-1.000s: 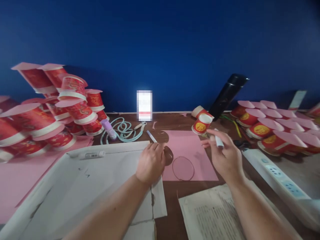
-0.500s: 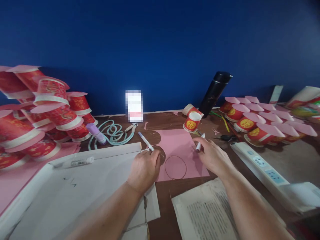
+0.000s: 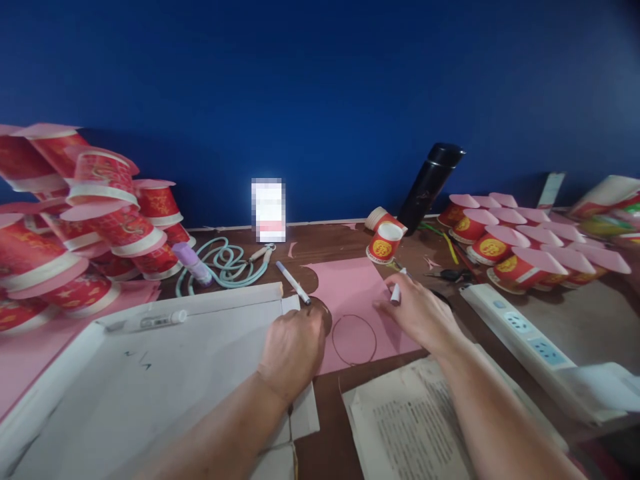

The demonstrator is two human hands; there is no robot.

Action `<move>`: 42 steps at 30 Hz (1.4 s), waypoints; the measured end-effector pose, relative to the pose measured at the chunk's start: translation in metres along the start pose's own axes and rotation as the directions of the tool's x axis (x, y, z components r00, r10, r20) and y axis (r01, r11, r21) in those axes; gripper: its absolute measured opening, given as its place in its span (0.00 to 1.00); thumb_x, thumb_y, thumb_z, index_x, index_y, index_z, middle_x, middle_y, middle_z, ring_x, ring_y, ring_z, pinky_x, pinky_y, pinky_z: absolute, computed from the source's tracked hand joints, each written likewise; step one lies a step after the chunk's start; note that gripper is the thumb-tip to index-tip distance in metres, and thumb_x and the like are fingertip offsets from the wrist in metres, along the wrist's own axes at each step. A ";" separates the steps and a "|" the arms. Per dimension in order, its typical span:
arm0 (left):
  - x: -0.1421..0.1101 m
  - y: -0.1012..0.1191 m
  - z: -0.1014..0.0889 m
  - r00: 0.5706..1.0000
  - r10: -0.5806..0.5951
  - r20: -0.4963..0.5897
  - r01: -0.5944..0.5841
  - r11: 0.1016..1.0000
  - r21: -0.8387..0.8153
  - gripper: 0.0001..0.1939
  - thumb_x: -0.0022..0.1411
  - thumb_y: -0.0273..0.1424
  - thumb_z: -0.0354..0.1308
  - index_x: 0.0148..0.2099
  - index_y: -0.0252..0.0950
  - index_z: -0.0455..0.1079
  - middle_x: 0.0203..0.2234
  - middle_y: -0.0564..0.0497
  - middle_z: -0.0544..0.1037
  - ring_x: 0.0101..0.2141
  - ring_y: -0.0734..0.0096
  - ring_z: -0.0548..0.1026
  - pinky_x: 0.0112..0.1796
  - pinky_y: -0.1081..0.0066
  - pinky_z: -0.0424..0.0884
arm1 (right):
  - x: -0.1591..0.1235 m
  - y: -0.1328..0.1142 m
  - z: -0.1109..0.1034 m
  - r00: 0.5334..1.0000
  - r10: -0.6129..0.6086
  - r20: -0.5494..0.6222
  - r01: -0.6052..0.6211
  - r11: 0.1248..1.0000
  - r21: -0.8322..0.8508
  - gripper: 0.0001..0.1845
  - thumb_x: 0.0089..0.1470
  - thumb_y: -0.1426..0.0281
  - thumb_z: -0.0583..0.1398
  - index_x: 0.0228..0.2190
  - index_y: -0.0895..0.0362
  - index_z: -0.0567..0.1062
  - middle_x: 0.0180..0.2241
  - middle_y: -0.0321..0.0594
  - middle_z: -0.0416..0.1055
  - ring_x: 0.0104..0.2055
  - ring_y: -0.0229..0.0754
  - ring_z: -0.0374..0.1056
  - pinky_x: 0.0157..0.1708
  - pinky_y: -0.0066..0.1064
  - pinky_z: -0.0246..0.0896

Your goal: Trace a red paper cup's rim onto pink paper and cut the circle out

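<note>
A pink paper sheet [image 3: 350, 287] lies on the brown table with a circle [image 3: 354, 339] drawn on it. My left hand [image 3: 293, 350] is curled at the sheet's left edge, fingers closed, resting on the paper by a cut-out notch. My right hand [image 3: 420, 313] rests on the sheet's right side and grips a white marker [image 3: 396, 292]. A second white pen [image 3: 293, 282] lies just beyond my left hand.
Red paper cups with pink lids [image 3: 90, 213] are piled at the left, and more rows of them [image 3: 505, 253] sit at the right. A black flask [image 3: 430, 183], a power strip [image 3: 515, 320], a teal cord [image 3: 225, 263], a white board [image 3: 165, 360] and printed paper [image 3: 410, 420] surround the sheet.
My right hand came down from a raised position onto the pink sheet, still holding the marker. My left hand has stayed at the sheet's left edge. The view shifted slightly.
</note>
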State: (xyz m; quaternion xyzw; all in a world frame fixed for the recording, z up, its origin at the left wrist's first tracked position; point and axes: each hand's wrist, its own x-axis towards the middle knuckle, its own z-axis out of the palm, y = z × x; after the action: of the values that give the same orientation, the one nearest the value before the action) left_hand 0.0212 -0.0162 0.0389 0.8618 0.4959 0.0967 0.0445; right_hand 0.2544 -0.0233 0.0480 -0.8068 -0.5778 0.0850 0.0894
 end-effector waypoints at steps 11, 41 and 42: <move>-0.001 0.002 0.003 0.999 -0.034 -0.029 0.031 0.994 -0.103 0.11 0.66 0.28 0.45 0.38 0.38 0.69 0.28 0.49 0.77 0.30 0.63 0.76 0.29 0.68 0.62 | 0.003 0.003 0.007 0.999 -0.029 -0.029 0.031 0.996 0.083 0.10 0.54 0.62 0.59 0.40 0.49 0.71 0.34 0.38 0.76 0.33 0.45 0.71 0.28 0.30 0.52; 0.019 -0.014 -0.015 0.807 -0.562 0.183 0.465 0.413 -0.783 0.05 0.47 0.31 0.56 0.29 0.36 0.67 0.20 0.54 0.70 0.21 0.73 0.66 0.23 0.73 0.61 | 0.027 -0.051 0.015 0.823 -0.561 -0.086 0.561 0.783 0.269 0.18 0.56 0.74 0.55 0.47 0.50 0.73 0.46 0.40 0.73 0.46 0.44 0.70 0.44 0.33 0.61; 0.019 -0.015 -0.016 0.787 -0.583 0.201 0.507 0.427 -0.749 0.04 0.47 0.31 0.55 0.25 0.37 0.64 0.17 0.55 0.66 0.20 0.73 0.64 0.21 0.73 0.59 | 0.028 -0.052 0.016 0.825 -0.562 -0.063 0.563 0.804 0.193 0.20 0.55 0.75 0.55 0.48 0.50 0.73 0.45 0.40 0.73 0.45 0.45 0.70 0.44 0.33 0.61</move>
State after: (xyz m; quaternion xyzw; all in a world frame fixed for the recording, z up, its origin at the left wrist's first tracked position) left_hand 0.0148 0.0074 0.0548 0.5432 0.6577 0.3172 0.4146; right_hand 0.2119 0.0205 0.0444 -0.5860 -0.7789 0.1123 0.1931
